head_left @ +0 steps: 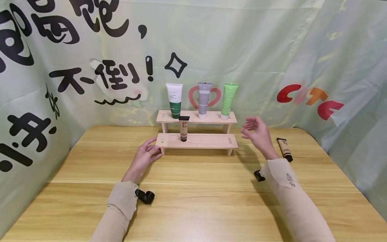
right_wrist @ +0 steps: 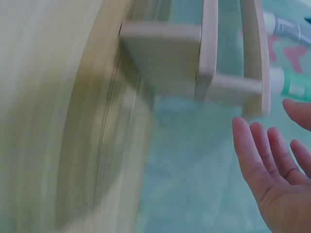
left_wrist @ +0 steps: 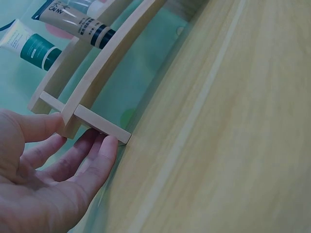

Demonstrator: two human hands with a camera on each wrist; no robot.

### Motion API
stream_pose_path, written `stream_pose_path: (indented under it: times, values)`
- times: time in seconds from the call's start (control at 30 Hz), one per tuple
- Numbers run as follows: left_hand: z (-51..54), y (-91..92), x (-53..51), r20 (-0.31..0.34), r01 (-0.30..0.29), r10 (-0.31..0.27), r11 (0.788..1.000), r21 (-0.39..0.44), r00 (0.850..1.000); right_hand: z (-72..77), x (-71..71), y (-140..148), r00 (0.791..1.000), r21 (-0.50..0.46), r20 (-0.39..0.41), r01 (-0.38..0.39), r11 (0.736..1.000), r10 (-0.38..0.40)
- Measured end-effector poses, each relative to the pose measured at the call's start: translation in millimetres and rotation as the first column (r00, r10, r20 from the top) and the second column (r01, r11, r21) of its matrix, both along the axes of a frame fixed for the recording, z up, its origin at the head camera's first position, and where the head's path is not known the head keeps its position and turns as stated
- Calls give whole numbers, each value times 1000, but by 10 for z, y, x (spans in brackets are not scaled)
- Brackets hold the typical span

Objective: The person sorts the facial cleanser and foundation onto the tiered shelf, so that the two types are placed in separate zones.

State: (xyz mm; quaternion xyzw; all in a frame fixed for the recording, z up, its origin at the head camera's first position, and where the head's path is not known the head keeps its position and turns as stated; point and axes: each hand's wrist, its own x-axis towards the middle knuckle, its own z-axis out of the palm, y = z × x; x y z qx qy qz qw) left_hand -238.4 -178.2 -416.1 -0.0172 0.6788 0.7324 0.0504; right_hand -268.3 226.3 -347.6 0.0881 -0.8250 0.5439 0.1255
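Note:
A two-tier wooden stand (head_left: 199,141) stands toward the back of the table. My left hand (head_left: 146,156) touches the left end of its lower tier; in the left wrist view its fingertips (left_wrist: 111,143) rest against the end and leg. Beyond the right end, my right hand (head_left: 255,132) hovers with loosely bent fingers, holding nothing. The upper tier bears a white and green tube (head_left: 174,100), a lavender tube (head_left: 204,99) and a light green tube (head_left: 229,100), all upright. A small beige tube (head_left: 183,128) with a black cap stands left of centre on the lower tier.
Another beige tube (head_left: 285,149) with a black cap lies on the table (head_left: 193,201), right of my right hand. A printed cloth (head_left: 257,40) with black characters and coloured letters hangs behind the table and along its sides. Both wrists carry small black cameras.

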Motion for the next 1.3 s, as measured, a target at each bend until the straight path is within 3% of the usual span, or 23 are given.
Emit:
stream_pose_path:
  times: [0.43, 0.73, 0.87, 1.07, 1.3]
  values:
    - [29, 4, 1, 1, -2, 2, 1000, 2, 1000, -113, 79, 695, 990, 52, 40, 135, 989, -138]
    - [39, 22, -4, 9, 0, 0, 1000, 5, 1000, -152, 184, 1189, 967, 67, 71, 240, 968, -245]
    - [32, 15, 3, 7, -5, 5, 1000, 0, 1000, -173, 207, 1335, 955, 132, 100, 267, 955, -281]
    - [18, 4, 8, 12, -7, 7, 1000, 0, 1000, -218, 192, 1456, 932, 217, 197, 262, 940, -305]
    - [15, 12, 8, 1, -2, 2, 1000, -4, 1000, -239, 159, 1484, 940, 258, 229, 192, 947, -253]
